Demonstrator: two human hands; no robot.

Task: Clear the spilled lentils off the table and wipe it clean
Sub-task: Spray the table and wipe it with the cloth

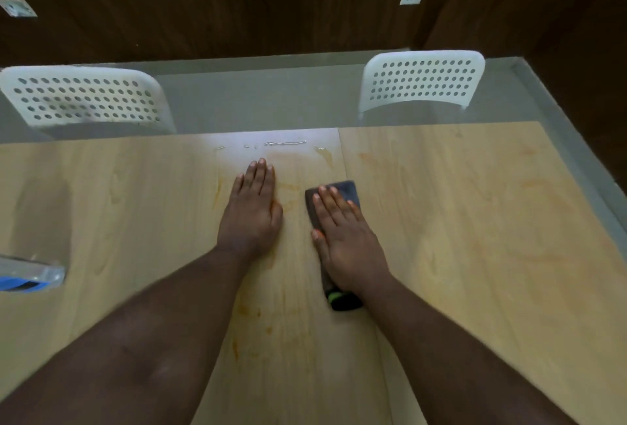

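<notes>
My right hand (pixel 346 238) presses flat, fingers straight, on a dark grey cloth (pixel 342 190) with a green and black end (pixel 342 299) near my wrist. My left hand (pixel 252 204) lies flat on the light wooden table (pixel 475 221), just left of the cloth. Orange smears (pixel 251 312) stain the wood around and below both hands. A thin line of wet drops (pixel 285 144) glistens near the table's far edge. No lentils show on the table.
Two white perforated chairs (pixel 84 99) (pixel 422 82) stand beyond the far edge. A clear container with a blue part (pixel 27 277) sits at the left edge of the table. Grey floor and dark wooden walls lie behind.
</notes>
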